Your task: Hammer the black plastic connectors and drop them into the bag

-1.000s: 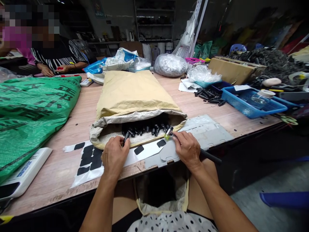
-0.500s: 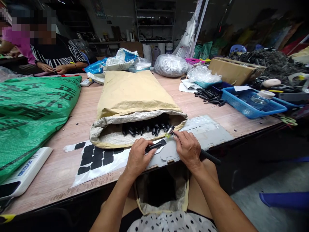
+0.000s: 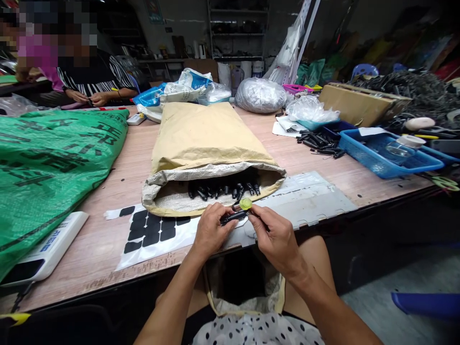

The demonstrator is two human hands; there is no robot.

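Observation:
My left hand (image 3: 212, 226) is closed on a black tube-like part (image 3: 234, 216) near the table's front edge. Close to its right, my right hand (image 3: 275, 235) pinches a dark tool, mostly hidden by the fingers, with a metal piece and a yellow-green tip (image 3: 246, 204). That tip is just above the black part. Behind the hands lies a tan sack (image 3: 212, 134), its mouth facing me, with several black parts (image 3: 235, 191) inside. A white sheet with black rounded squares (image 3: 151, 229) lies left of my left hand. Under the hands is a grey board (image 3: 312, 196).
A green sack (image 3: 61, 172) and a white device (image 3: 53, 247) are at the left. At the right stand a blue basket (image 3: 384, 160), loose black parts (image 3: 318, 140) and a cardboard box (image 3: 359, 105). An open sack (image 3: 275, 292) is between my legs. Another person sits at the back left.
My right hand has moved left, bringing the yellow-green tip over to the black part in my left hand. The view has shifted slightly left.

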